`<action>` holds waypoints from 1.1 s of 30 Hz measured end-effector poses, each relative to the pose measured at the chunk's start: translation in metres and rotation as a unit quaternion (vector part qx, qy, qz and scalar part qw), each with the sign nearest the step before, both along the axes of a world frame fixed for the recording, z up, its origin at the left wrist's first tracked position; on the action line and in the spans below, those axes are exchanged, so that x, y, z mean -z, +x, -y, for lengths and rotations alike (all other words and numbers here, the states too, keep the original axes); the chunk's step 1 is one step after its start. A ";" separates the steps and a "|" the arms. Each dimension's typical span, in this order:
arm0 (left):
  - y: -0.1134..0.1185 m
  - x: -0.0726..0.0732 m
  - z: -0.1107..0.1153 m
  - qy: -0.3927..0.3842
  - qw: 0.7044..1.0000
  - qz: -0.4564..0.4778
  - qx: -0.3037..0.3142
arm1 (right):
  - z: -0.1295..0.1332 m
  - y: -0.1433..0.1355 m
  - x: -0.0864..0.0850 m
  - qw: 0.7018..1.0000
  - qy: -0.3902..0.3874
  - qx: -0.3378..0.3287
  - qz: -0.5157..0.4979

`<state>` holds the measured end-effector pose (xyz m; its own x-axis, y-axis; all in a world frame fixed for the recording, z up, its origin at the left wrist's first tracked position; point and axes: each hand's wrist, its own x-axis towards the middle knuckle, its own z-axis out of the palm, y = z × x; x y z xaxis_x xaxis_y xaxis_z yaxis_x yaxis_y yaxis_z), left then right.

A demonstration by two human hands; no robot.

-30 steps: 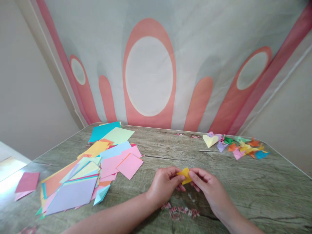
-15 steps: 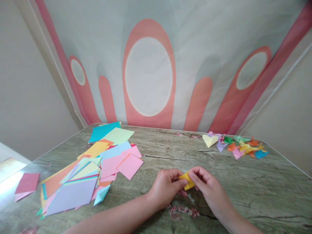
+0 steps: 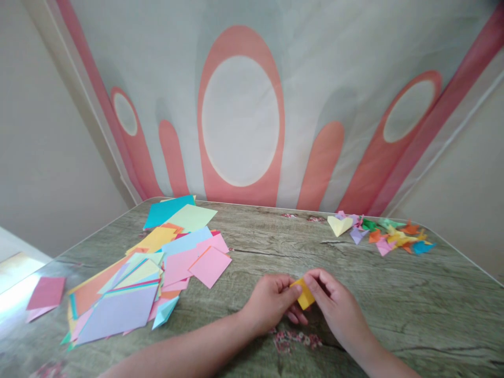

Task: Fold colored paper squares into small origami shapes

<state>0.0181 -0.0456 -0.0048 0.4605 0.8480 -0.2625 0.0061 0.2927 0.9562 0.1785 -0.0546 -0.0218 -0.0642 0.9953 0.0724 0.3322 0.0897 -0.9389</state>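
Observation:
A small folded piece of yellow paper (image 3: 305, 297) is held between both hands, just above the table near its front. My left hand (image 3: 271, 302) pinches its left side, thumb on top and fingers curled beneath. On the other side, my right hand (image 3: 334, 296) grips the paper's upper right edge between thumb and fingers. The fingertips behind the paper are partly hidden. Left of my hands, a folded light-blue paper piece (image 3: 165, 313) lies at the edge of a spread of coloured paper sheets (image 3: 120, 312).
The wood-grain table (image 3: 275, 241) backs onto a hanging cloth (image 3: 307, 63) with pink and white shapes. Several small folded paper figures (image 3: 397, 239) and a pale-yellow paper heart (image 3: 339, 226) lie at the back right. Dark pink sheets (image 3: 46, 293) lie far left.
The yellow paper has turned slightly and shows more of its face. My left fingers beneath it have spread a little. The view has shifted slightly.

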 end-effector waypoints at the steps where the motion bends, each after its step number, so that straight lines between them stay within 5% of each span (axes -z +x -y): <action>1: 0.000 -0.001 0.001 -0.004 1.000 -0.003 0.005 | 0.000 0.000 0.000 1.000 0.006 0.000 0.009; 12: -0.002 -0.007 -0.001 -0.023 0.999 0.006 0.027 | 0.000 0.001 -0.004 1.000 0.019 -0.005 -0.001; 18: -0.005 -0.005 -0.008 0.000 1.000 -0.003 -0.021 | -0.009 0.006 0.003 0.994 -0.074 -0.045 -0.070; 28: -0.004 -0.002 -0.007 0.070 0.996 -0.054 -0.031 | -0.008 0.005 0.005 0.995 -0.052 0.017 -0.080; 33: -0.003 -0.001 -0.005 0.054 0.996 -0.041 -0.050 | -0.009 0.005 0.008 0.995 -0.053 -0.030 -0.081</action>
<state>0.0155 -0.0403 -0.0036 0.3531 0.9140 -0.1996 0.0617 0.1902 0.9798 0.1835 -0.0456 -0.0302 -0.1192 0.9927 -0.0195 0.1733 0.0015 -0.9849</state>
